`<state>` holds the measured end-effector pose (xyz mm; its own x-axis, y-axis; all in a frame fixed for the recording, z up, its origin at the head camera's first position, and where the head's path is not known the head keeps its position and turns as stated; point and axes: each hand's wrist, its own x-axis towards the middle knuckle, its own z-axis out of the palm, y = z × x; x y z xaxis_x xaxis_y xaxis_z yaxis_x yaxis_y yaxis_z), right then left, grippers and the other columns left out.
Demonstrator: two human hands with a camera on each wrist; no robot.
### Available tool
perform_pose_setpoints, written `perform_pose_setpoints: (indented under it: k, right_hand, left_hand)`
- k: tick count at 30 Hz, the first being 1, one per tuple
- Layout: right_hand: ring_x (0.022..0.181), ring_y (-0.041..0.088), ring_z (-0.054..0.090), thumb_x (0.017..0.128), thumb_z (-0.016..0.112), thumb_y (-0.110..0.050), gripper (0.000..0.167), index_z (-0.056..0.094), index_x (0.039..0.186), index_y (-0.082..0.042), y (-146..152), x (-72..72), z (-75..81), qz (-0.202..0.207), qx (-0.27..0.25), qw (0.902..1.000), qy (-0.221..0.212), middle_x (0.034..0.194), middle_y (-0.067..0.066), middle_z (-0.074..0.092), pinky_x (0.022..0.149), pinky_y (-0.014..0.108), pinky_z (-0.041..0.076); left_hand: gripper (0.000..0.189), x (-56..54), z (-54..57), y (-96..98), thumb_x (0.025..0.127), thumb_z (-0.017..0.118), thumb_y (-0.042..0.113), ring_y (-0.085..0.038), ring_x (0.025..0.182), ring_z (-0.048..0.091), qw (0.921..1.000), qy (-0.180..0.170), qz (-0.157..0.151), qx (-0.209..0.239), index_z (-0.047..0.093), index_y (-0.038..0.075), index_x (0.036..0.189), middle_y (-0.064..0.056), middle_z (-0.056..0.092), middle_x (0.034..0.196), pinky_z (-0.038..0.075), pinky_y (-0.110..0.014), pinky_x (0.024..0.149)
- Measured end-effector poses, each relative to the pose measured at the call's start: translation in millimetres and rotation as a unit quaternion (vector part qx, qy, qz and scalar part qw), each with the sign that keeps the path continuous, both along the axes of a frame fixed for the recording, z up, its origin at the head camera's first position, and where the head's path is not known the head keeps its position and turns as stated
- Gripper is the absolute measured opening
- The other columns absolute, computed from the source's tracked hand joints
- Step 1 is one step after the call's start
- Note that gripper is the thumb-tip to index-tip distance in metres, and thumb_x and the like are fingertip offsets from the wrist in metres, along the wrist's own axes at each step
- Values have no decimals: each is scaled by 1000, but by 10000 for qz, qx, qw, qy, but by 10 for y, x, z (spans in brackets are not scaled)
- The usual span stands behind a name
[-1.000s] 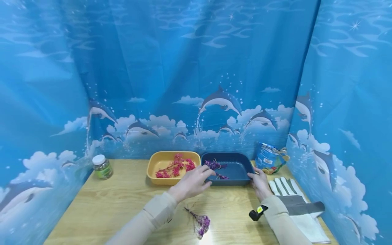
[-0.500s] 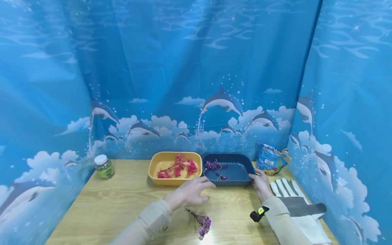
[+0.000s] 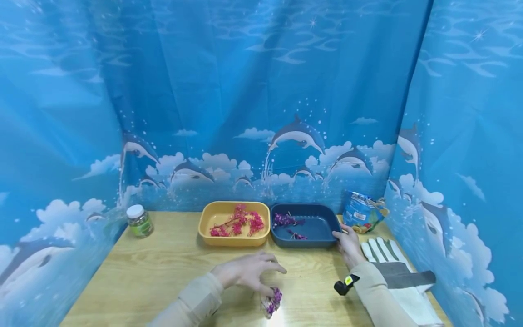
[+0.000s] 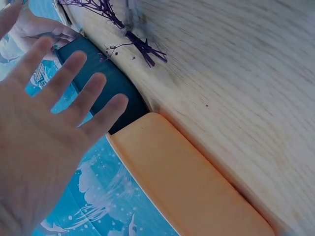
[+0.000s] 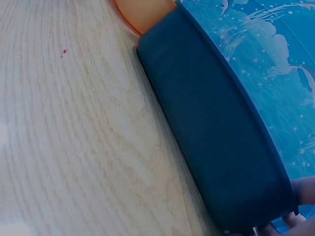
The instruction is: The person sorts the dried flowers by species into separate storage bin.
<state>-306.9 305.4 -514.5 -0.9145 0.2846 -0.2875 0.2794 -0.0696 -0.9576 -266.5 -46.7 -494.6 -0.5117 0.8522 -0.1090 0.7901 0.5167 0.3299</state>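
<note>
A small bunch of purple dried flowers (image 3: 271, 302) lies on the table, partly hidden behind my left hand (image 3: 248, 271). That hand hovers over it with fingers spread, holding nothing; the bunch's tied dark stems (image 4: 132, 37) show beyond the fingers in the left wrist view. My right hand (image 3: 348, 246) grips the right end of a dark blue tray (image 3: 304, 244), its fingertips at the rim in the right wrist view. Purple sprigs (image 3: 286, 220) lie in the tray's left part. Beside it stands a yellow tray (image 3: 233, 242) with pink dried flowers (image 3: 239, 221) inside.
A white-capped jar (image 3: 140, 221) stands at the table's back left. At the back right is a crumpled blue snack bag (image 3: 359, 212), with a white and grey work glove (image 3: 394, 268) in front of it. A dolphin-printed blue curtain (image 3: 229, 91) encloses the table.
My left hand has drawn back from the blue tray's near left edge, down toward the purple bunch on the table, its fingers spreading. The right hand has stayed at the tray's end.
</note>
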Motion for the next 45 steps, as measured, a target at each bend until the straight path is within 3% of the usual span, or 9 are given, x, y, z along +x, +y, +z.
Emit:
perform_pose_setpoints:
  k: [7,16,26,32,38,45]
  right_hand:
    - [46,2,30,107,52,-6,71,15,168,-3,17,1,-4,60,-40,9999,-70,81,-18,65,49,19,31]
    - [47,2,33,107,52,-5,69,18,167,-2,12,2,-4,23,-37,10000,-18,82,-16,65,48,19,31]
    - [48,2,33,107,52,-5,70,17,167,-1,10,7,0,-21,-56,10000,-7,88,-14,67,49,19,32]
    - [49,3,33,107,52,-6,70,18,167,-2,-3,6,17,-34,-16,10000,-26,87,-14,65,50,19,32]
    - [52,2,35,106,53,-5,70,18,167,-1,-14,8,27,-60,-43,10000,7,89,-14,63,53,19,34]
    - [54,2,39,107,53,-6,70,18,167,-1,-2,14,26,-1,-88,10000,-7,91,-14,64,55,19,36]
  left_hand:
    - [61,56,-28,-51,82,86,33,-9,126,55,9986,231,-383,-285,64,39,138,12,61,137,53,-29,108]
    - [51,107,-62,-30,76,88,19,-2,108,52,9981,404,-286,-380,71,39,119,14,62,119,50,-17,90]
    - [36,111,-158,-2,78,86,15,0,97,54,9961,738,-256,-410,73,35,105,15,64,104,49,-15,80]
    - [28,50,-155,24,87,83,20,1,97,62,9943,998,-359,-130,73,29,111,13,69,106,54,-13,87]
    - [36,-11,-91,71,88,83,17,-4,113,69,9952,964,-17,169,71,26,122,9,75,122,57,-18,100]
    - [42,-65,36,142,86,85,13,-8,110,71,9907,1201,364,521,71,26,124,7,76,124,61,-23,92]
